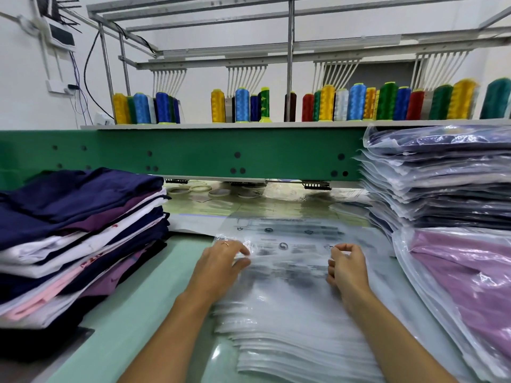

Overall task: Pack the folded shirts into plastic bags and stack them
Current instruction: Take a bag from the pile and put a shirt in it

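Both hands pinch the top bag [290,244]. Left hand [221,261] has thumb and fingers curled on the film at its left edge, with a ring [225,243] on one finger. Right hand [345,265] has its fingers curled in, thumb and forefinger nipping the film on the right side. The print on the top bag is blurred and can't be read.

The top bag lies on a pile of empty plastic bags [298,341], fanned out toward the near edge of the pale green table [132,313], between the two forearms.

Folded shirts [83,230] are stacked at left, unbagged: navy, purple, white and pink layers. Packed bags [442,183] are stacked high at right. A bagged purple shirt [470,277] sits in front of that stack, tilted down toward the table.

Behind is a green machine beam [221,153], with white rings [199,189] on the surface under it. Thread spools [359,102] in yellow, blue, green and red stand in a row on the shelf above.
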Demonstrator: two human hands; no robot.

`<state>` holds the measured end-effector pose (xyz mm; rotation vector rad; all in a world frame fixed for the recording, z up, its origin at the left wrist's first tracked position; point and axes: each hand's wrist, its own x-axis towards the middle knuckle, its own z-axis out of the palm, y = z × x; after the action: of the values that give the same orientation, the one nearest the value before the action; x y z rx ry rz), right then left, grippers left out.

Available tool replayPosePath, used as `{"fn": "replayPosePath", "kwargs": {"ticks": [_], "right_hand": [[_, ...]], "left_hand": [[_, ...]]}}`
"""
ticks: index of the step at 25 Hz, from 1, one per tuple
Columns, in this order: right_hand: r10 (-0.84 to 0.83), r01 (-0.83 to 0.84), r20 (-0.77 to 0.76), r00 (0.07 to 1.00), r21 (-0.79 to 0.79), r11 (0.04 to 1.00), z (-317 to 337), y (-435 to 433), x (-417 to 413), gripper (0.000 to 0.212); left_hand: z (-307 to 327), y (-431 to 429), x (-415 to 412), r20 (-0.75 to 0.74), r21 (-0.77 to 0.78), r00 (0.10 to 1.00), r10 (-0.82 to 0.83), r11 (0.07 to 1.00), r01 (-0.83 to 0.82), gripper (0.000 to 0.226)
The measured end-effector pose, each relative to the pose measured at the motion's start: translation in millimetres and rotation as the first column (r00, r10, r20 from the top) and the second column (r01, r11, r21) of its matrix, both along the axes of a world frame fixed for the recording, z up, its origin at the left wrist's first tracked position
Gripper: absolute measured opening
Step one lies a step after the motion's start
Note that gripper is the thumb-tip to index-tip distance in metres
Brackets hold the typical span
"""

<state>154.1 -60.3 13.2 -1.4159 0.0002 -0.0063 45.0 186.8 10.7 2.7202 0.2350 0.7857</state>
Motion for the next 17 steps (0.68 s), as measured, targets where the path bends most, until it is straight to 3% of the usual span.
{"fn": "replayPosePath", "kwargs": {"ticks": [2,4,7,10,13,17], "right_hand": [[0.018,-0.017,0.028,0.999,-0.062,0.998,-0.1,2.0,-2.3,0.009],[-0.015,0.047,0.134,0.991,-0.240,0.970,-2.8,3.6,-4.7,0.009],[-0.016,0.230,0.360,0.933,-0.562,0.794,-5.7,8.6,-11.2,0.005],[0.148,0.292,0.493,0.857,-0.703,0.648,-8.1,13.7,-16.9,0.014],[0.342,0.324,0.593,0.729,-0.738,0.592,-4.3,18.4,-20.7,0.026],[0.475,0.342,0.688,0.548,-0.703,0.624,-1.0,22.8,-26.6,0.020]], "left_hand": [[0.5,-1.4,-0.1,0.055,-0.028,0.998,0.012,1.000,-0.010,0.007],[0.7,0.2,-0.5,0.068,-0.056,0.996,0.052,0.997,-0.048,0.015],[1.4,-2.4,-0.7,0.053,-0.050,0.996,0.069,0.997,-0.067,0.030],[0.3,-8.4,-1.5,0.081,-0.078,0.995,0.063,0.995,-0.057,0.050],[-0.1,-13.5,-2.0,0.150,-0.078,0.988,0.046,0.996,-0.035,0.056],[0.5,-15.5,-2.2,0.247,-0.114,0.967,0.062,0.993,-0.035,0.033]]}}
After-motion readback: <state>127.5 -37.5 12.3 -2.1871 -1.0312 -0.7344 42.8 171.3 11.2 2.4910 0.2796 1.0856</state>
